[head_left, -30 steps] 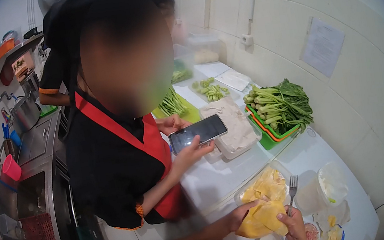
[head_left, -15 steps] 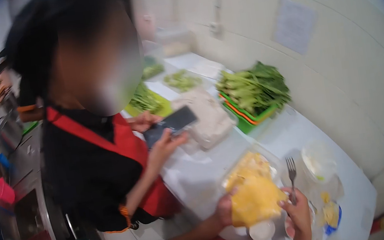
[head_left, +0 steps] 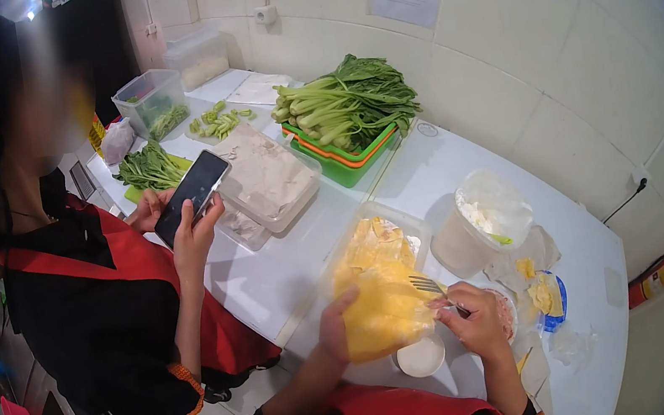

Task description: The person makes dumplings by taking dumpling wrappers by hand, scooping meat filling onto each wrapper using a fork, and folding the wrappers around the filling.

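Observation:
My left hand (head_left: 336,330) is closed on the left edge of thin yellow wrapper sheets (head_left: 380,311), whose exact number I cannot tell. They cover part of a clear plastic container (head_left: 418,225) with more yellow sheets inside. In my right hand (head_left: 477,324) is a metal fork (head_left: 426,283), its tines pointing left over the right edge of the sheets. A pinkish bit shows near the fork, too small to name. Beside my right hand, partly hidden, is a bowl of pink minced filling (head_left: 505,310). Below the sheets stands a small white bowl (head_left: 421,358).
A translucent tub (head_left: 458,228) with white contents stands behind my right hand. Yellow scraps (head_left: 541,297) lie on blue packaging. Leafy greens (head_left: 352,107) fill stacked baskets (head_left: 348,173). At the left a co-worker (head_left: 107,298) holds a phone (head_left: 193,195) near a floury container (head_left: 267,170).
The view has swung right and sharpened. The fork has gone from upright to tilted left, with its tines now over the yellow sheets. My left hand still grips them.

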A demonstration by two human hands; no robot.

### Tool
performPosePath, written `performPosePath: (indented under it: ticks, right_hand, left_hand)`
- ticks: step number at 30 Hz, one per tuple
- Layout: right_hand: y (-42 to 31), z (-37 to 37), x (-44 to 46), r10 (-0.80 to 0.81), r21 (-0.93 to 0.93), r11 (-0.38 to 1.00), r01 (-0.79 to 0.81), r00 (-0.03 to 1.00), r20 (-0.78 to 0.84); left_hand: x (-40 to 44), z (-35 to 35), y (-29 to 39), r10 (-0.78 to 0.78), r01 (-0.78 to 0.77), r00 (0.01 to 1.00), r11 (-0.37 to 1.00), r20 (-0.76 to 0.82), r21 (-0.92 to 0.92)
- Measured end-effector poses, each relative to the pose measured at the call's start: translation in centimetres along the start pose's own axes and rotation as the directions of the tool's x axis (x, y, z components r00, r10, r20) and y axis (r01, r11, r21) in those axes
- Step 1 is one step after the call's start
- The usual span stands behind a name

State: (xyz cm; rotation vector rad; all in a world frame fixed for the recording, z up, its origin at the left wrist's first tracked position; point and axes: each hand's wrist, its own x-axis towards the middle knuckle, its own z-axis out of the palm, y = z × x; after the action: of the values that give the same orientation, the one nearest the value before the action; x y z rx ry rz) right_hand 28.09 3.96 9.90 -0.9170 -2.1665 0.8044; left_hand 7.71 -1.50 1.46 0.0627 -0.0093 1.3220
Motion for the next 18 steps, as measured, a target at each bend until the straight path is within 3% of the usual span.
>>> performPosePath:
  ticks: [2,5,8,11,14,18]
  right_hand:
    - [-0.1,-0.5,0.3,0.056,-0.041,0.998,-0.057,0.998,-0.022]
    - [-0.7,-1.1,1.9,-0.146,-0.136,0.984,0.114,0.956,-0.255]
    - [-1.2,-3.5,3.4,-0.222,-0.227,0.96,0.163,0.937,-0.268]
    - [-1.9,-4.2,4.2,-0.004,-0.207,0.977,-0.04,0.978,-0.21]
    - [-1.3,-4.1,5.3,0.075,-0.121,0.986,-0.111,0.961,-0.266]
    - [-0.9,-4.1,6.2,-0.027,-0.114,0.993,-0.002,0.968,-0.251]
  left_hand:
    - [0.4,-0.3,0.1,-0.031,0.033,0.998,0.998,0.054,-0.047]
    - [1.0,0.4,-0.3,0.024,-0.019,0.998,0.996,-0.062,0.086]
    - [0.9,0.1,-0.6,0.055,-0.043,0.994,0.992,-0.096,0.119]
    - [0.7,0.3,-0.8,0.029,-0.013,0.992,0.992,-0.126,0.123]
    - [0.6,0.5,-1.2,0.068,-0.024,0.969,0.983,-0.238,0.183]
    - [0.8,1.3,-1.9,0.101,-0.058,0.967,0.981,-0.235,0.186]
